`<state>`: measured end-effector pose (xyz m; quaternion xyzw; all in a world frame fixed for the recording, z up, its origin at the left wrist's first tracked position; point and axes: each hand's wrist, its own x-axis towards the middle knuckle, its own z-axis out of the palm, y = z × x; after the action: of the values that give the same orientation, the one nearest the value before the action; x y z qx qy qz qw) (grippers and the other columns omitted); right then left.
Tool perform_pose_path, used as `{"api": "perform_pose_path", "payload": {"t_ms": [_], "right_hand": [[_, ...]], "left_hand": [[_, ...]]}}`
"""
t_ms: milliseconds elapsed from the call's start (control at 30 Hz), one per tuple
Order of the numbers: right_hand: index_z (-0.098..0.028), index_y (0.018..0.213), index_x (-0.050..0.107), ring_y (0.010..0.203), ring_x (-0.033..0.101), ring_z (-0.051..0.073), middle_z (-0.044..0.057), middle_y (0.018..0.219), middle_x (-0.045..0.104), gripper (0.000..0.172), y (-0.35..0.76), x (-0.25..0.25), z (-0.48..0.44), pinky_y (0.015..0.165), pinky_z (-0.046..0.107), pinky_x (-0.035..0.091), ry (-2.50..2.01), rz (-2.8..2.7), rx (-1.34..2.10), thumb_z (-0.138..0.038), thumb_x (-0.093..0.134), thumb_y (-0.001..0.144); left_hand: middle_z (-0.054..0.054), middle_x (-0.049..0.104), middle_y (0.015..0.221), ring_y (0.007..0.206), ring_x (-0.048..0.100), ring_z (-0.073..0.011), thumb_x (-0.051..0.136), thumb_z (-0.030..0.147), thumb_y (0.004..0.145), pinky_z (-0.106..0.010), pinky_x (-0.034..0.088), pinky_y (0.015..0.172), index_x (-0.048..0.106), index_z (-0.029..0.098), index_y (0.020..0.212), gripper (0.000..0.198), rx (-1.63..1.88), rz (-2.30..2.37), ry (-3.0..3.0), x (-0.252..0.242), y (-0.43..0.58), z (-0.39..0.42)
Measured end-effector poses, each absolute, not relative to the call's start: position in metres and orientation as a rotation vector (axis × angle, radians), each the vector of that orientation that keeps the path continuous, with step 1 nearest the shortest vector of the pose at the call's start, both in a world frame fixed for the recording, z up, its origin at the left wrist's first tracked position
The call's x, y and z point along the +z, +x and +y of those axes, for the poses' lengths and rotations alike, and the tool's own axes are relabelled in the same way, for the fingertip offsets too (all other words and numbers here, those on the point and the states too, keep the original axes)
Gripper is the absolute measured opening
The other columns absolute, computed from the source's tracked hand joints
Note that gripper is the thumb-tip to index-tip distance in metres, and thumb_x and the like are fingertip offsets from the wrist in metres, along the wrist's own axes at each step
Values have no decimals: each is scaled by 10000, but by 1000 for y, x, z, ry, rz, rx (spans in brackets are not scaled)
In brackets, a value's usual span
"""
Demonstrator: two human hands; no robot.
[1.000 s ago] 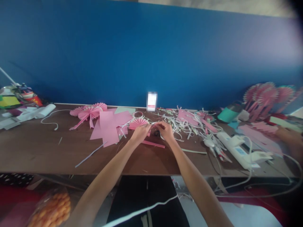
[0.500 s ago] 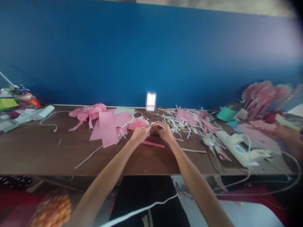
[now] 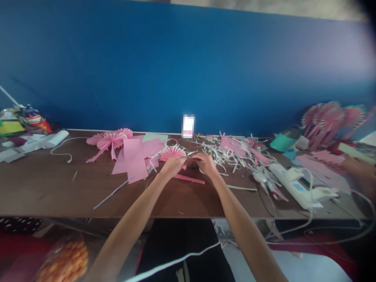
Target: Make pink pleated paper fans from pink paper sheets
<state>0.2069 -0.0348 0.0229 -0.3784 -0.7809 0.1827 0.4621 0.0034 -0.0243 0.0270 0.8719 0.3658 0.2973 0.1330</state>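
My left hand is closed, its fingertips pinched together in front of a pink pleated paper fan. The hand covers the fan's lower part, so I cannot tell whether it grips it. My right hand faces it with fingers curled and pressed together, the fingertips close to the left ones. Whatever sits in the pinches is too small to make out. A narrow pink paper strip lies on the table just below both hands. Left of them, pink paper sheets overlap.
White paper strips are heaped to the right. Beyond them lie a power strip with cables and a teal cup-like object. Another person's hand is at far right. Pink paper fans lie left. A bright, blurred screen stands behind.
Both hands stay almost in place. The fingertips have shifted slightly, and the right hand is a little lower and further right. The view has moved by a small amount.
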Motion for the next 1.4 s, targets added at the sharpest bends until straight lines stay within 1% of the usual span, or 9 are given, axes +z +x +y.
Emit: {"api": "perform_pose_path", "payload": {"t_ms": [200, 300, 433, 567, 800, 933, 1067, 1200, 1400], "right_hand": [[-232, 978, 704, 900, 619, 198, 60, 943, 704, 158, 208, 14, -29, 821, 318, 450, -946, -2125, 153, -205, 594, 867], [-228, 956, 701, 877, 612, 196, 53, 901, 707, 138, 207, 10, -28, 823, 310, 426, -975, -2200, 3, -200, 598, 868], [-233, 906, 701, 845, 610, 181, 35, 855, 704, 157, 209, 14, -30, 802, 279, 412, -1018, -2189, -36, -225, 544, 908], [-226, 893, 707, 840, 622, 173, 25, 863, 713, 178, 215, 17, -31, 803, 269, 404, -1032, -2161, -43, -241, 531, 918], [-207, 881, 683, 888, 567, 187, 44, 855, 696, 167, 214, 23, -35, 804, 287, 359, -1101, -2250, -212, -223, 518, 910], [-192, 883, 650, 915, 530, 209, 57, 828, 669, 121, 205, 22, -38, 793, 310, 313, -1142, -2371, -369, -155, 537, 869], [-200, 923, 645, 903, 522, 195, 49, 833, 666, 181, 206, 19, -35, 787, 310, 296, -1175, -2353, -366, -100, 507, 863], [-216, 899, 656, 921, 509, 207, 41, 814, 673, 200, 214, 20, -34, 794, 327, 282, -1212, -2315, -335, -112, 485, 885], [-204, 907, 627, 987, 485, 225, 52, 875, 678, 124, 207, 27, -40, 831, 350, 266, -1199, -2322, -390, -174, 507, 895]], "left_hand": [[-77, 664, 829, 768, 608, -199, 417, 106, 860, -292, 438, 713, 626, 148, 872, 213, 551, 1166, 2698, 27, 5, -28], [-82, 667, 846, 788, 615, -205, 401, 88, 861, -291, 439, 708, 627, 144, 931, 243, 474, 1247, 2761, 28, 6, -29], [-74, 669, 909, 849, 618, -195, 385, 95, 890, -280, 446, 732, 616, 158, 1007, 267, 551, 1207, 2825, 33, 5, -29], [-65, 665, 860, 823, 615, -192, 411, 131, 907, -280, 451, 737, 619, 145, 931, 210, 592, 1224, 2893, 36, 2, -27], [-86, 671, 927, 887, 622, -199, 409, 18, 847, -299, 466, 799, 615, 127, 965, 261, 573, 1217, 2944, 29, 7, -28], [-95, 670, 948, 898, 623, -210, 400, 7, 844, -318, 467, 826, 607, 123, 984, 276, 549, 1220, 2998, 27, 9, -27], [-84, 666, 943, 898, 623, -207, 413, 55, 876, -312, 472, 811, 601, 136, 1002, 240, 567, 1208, 2976, 29, 6, -25], [-71, 663, 949, 889, 624, -186, 403, 46, 875, -286, 477, 784, 595, 147, 1030, 267, 554, 1226, 2920, 31, 4, -25], [-85, 655, 931, 878, 617, -202, 409, 39, 862, -295, 472, 776, 588, 124, 959, 220, 483, 1251, 2939, 33, 8, -29]]}}
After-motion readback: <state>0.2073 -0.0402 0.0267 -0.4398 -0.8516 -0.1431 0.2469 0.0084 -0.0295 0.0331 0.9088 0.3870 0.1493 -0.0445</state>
